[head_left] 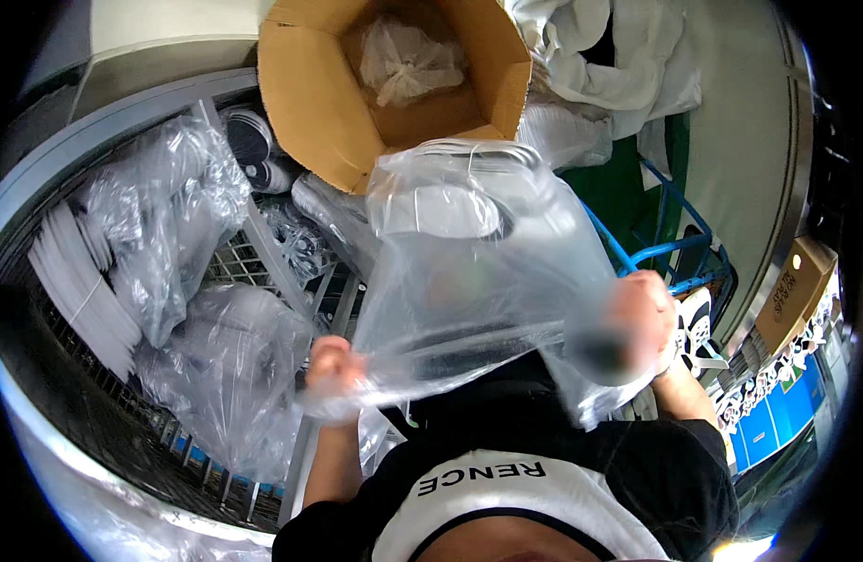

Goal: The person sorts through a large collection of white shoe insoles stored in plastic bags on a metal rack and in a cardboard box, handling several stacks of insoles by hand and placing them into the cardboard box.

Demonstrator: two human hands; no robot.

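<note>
A large clear plastic bag (460, 290) spreads in front of my body, its wide end towards me. Through its far end shows a stack of whitish, rounded flat pieces (450, 212) resembling shoe insoles. At the bag's near left corner, my left hand (335, 368) is closed on the plastic. My right hand (645, 314) grips the bag's right edge, partly blurred, with the fingers curled. The plastic sags between both hands.
Beyond the bag stands an open cardboard box (310, 94) with a crumpled clear bag (413, 66) inside. A wire basket (239, 262) on the left carries bagged pieces and a bound white stack (85, 290). Blue tubing (661, 251) and white-and-black shoes (699, 328) are at right.
</note>
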